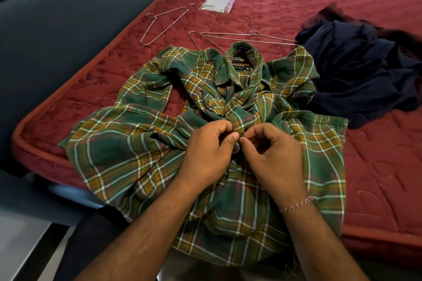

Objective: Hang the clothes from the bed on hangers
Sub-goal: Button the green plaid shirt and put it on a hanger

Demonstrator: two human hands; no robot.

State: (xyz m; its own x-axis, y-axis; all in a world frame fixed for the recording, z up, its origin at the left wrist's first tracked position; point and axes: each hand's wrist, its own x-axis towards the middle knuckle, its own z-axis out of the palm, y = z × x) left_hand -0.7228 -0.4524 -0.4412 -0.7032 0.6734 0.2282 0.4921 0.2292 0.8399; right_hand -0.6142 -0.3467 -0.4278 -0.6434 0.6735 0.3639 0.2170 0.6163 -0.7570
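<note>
The left hand [211,148] and right hand [271,155] meet at the middle of a green plaid flannel shirt [141,155], thumbs and forefingers nearly touching as each pinches the front placket fabric; whether a button sits between them cannot be told. A red-and-white thread bracelet [295,205] circles the right wrist.

The shirt lies face up and rumpled on a red quilted mattress [376,166], collar pointing away from the person, its hem hanging over the near edge of the mattress toward the person. The left sleeve area reaches close to the mattress's piped left edge. Inside the collar a black neck label [241,63] carries orange and white lettering too blurred to read, apart from a white size tab reading "M".

Just beyond the collar lie two wire hangers [246,37], overlapping, one partly tucked under the shirt's shoulder. A third wire hanger [163,24] lies apart to the left, near the mattress edge. Past it sits a small clear plastic packet [217,3].

To the right of the shirt, touching its shoulder, is a heap of dark navy clothing [356,75]. Bare mattress stays open on the right side and at the far end. A dark grey upholstered surface [57,41] runs along the left of the mattress.
</note>
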